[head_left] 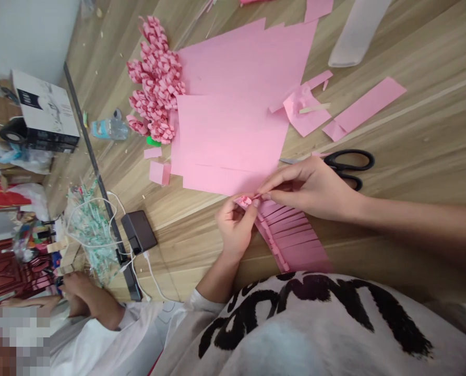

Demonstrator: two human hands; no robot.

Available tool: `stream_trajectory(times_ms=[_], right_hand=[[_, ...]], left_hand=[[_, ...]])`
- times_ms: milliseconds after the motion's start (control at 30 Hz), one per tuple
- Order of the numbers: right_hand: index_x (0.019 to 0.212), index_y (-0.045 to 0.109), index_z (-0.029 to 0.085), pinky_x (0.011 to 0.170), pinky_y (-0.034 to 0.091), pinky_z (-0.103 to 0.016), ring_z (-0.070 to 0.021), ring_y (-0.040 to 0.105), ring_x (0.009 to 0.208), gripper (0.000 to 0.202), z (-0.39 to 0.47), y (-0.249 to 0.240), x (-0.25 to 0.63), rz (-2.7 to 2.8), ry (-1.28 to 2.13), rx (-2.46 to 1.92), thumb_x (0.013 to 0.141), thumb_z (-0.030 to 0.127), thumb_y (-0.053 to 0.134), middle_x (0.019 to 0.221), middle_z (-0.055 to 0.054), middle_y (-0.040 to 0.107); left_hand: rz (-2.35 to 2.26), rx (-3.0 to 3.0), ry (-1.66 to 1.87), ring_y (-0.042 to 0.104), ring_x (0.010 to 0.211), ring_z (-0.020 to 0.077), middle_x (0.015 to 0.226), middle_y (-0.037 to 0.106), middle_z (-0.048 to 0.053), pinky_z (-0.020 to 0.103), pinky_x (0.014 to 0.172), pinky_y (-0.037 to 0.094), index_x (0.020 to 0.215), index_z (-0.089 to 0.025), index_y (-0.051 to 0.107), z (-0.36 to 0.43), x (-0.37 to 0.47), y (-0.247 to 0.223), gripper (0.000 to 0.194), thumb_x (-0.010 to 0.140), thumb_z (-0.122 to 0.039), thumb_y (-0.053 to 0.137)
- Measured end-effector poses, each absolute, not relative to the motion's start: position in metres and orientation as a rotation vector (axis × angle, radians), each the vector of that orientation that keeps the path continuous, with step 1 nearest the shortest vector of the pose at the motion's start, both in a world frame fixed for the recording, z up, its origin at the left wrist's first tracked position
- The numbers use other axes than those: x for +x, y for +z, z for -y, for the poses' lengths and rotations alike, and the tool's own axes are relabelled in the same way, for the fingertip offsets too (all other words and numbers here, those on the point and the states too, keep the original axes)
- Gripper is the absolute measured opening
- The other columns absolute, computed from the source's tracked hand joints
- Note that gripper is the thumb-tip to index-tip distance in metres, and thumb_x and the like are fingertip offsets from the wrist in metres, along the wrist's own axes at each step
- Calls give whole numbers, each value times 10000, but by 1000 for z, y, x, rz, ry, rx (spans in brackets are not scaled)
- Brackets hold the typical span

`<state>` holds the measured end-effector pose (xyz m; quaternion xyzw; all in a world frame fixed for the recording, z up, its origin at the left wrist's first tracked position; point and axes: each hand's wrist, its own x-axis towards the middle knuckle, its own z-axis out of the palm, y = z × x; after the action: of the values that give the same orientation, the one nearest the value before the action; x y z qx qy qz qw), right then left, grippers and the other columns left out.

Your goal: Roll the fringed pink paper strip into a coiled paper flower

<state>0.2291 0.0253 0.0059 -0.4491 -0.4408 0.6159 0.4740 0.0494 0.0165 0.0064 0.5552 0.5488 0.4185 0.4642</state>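
Observation:
A fringed strip of pink paper point(295, 235) lies close to my shirt, its edge cut into several narrow strips with a row of small curls along one side. My left hand point(235, 224) pinches the strip's far end, where a small curled pink piece point(244, 200) shows above the fingers. With thumb and forefinger together, my right hand point(309, 185) grips a thin strip of the fringe beside the left thumb. Scissors point(348, 161) with black handles lie on the table just beyond my right wrist, their blade partly under the hand.
Pink paper sheets point(233, 130) lie ahead, beside a pile of curled pink paper flowers point(156, 83). Paper scraps point(368, 107) are at the right. Leftward are a plastic bottle point(110, 129), a black power adapter point(139, 232) with white cables, and another person's arm point(94, 300).

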Motion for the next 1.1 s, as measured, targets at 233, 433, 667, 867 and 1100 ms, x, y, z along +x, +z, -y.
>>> stream_trajectory(times_ms=[233,433,667,867,1100], right_hand=[[677,785,222,664,599,-275,-170,724,686,59,-25,8,228,1060,1468,-1100,704,255,743,726,-12,781],[659,773,212,667,601,-271,-167,719,680,55,-25,7,228,1061,1450,-1097,700,245,757,709,-18,773],[704,797,231,742,618,-287,-181,749,748,55,-25,7,228,1064,1477,-1074,694,200,753,784,-6,796],[728,802,210,716,607,-266,-162,742,716,72,-26,8,229,1058,1487,-1051,724,191,732,773,-11,796],[667,759,163,608,576,-242,-143,698,633,85,-25,5,228,1077,1458,-1004,700,235,790,678,-30,758]], left_hand=[[-1316,1369,1013,715,713,130,779,761,30,219,679,573,820,-175,754,-17,53,8,199,749,-348,821],[-1286,1333,1027,731,742,142,827,773,39,238,701,589,828,-180,742,-15,54,7,238,722,-370,840],[-1304,1305,1060,731,778,132,845,778,33,224,735,588,850,-186,759,-16,54,7,188,757,-337,820],[-1258,1307,1076,736,773,112,835,780,17,192,739,586,864,-193,762,-16,54,6,143,766,-282,816],[-1156,1362,1069,725,733,88,821,780,0,153,697,573,885,-206,772,-16,51,4,130,762,-217,814]])
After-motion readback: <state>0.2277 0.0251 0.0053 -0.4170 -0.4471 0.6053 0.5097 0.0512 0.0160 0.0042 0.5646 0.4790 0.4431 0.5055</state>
